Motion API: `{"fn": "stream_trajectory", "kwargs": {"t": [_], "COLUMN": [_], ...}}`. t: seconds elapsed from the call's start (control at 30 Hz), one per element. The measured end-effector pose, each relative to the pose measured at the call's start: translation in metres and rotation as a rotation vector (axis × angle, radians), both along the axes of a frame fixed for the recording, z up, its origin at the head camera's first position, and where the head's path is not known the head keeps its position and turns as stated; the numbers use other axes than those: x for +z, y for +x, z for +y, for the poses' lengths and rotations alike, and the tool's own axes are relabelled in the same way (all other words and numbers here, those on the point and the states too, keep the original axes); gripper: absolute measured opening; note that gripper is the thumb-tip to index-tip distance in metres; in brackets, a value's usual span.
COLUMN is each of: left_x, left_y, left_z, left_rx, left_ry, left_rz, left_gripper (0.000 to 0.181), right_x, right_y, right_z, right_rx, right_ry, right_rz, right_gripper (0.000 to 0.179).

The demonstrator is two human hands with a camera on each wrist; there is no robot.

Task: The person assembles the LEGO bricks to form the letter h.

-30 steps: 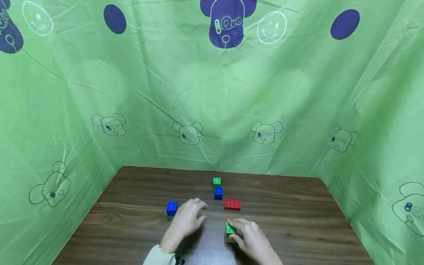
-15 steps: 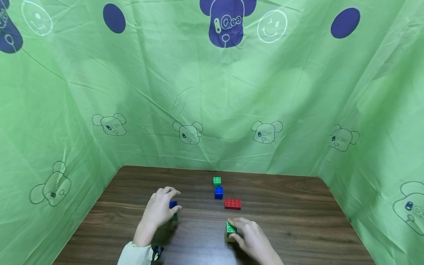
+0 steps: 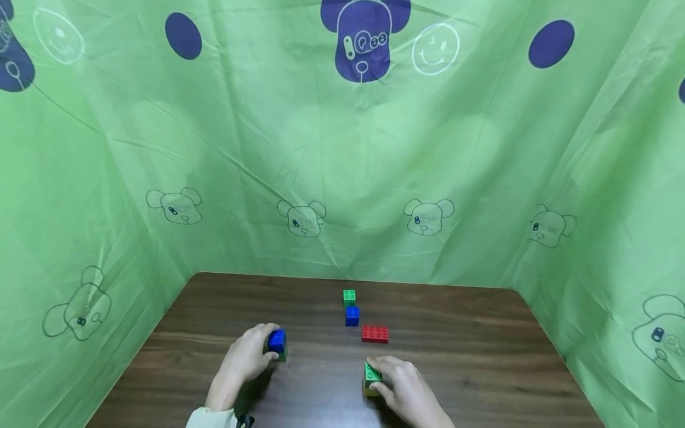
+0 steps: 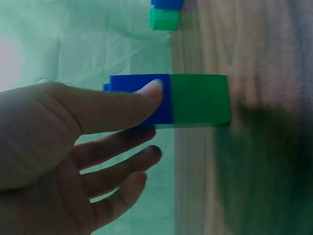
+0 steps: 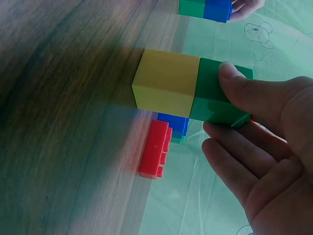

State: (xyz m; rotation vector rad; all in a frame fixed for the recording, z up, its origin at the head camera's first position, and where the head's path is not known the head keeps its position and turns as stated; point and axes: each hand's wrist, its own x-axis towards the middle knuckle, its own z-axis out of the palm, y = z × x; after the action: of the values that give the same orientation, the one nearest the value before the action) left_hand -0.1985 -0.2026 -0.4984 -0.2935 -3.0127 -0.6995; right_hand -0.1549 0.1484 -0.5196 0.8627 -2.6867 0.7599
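Your left hand (image 3: pixel 241 362) pinches a square blue plastic brick (image 3: pixel 277 340) over a square green one (image 4: pixel 200 99), toward the left edge of the bench (image 3: pixel 471 345). Your right hand (image 3: pixel 404 386) pinches a green plastic brick (image 5: pixel 208 93) over a yellow one (image 5: pixel 166 81), nearer the cut-off front edge. Bricks partly hide your fingers (image 4: pixel 127 169).

White lettering "Qoo" (image 3: pixel 371 41) (last letters unclear), on purple bear head (image 3: pixel 350 68), green cloth (image 3: pixel 241 148)
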Motion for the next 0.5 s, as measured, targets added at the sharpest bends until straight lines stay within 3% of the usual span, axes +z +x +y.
{"fn": "stream_trajectory", "kwargs": {"t": [0.17,0.5], "left_x": [-0.004,0.004], "left_y": [-0.003,-0.003], "left_z": [0.0,0.023], "left_rx": [0.017,-0.039], "left_ry": [0.004,0.12], "left_rz": [0.052,0.012], "left_gripper": [0.041,0.036], "right_x": [0.0,0.001], "right_y": [-0.002,0.002], "right_z": [-0.002,-0.001], "right_rx": [-0.018,-0.036], "right_ry": [0.01,0.0], "right_rz": [0.051,0.02], "right_gripper": [0.044,0.045]}}
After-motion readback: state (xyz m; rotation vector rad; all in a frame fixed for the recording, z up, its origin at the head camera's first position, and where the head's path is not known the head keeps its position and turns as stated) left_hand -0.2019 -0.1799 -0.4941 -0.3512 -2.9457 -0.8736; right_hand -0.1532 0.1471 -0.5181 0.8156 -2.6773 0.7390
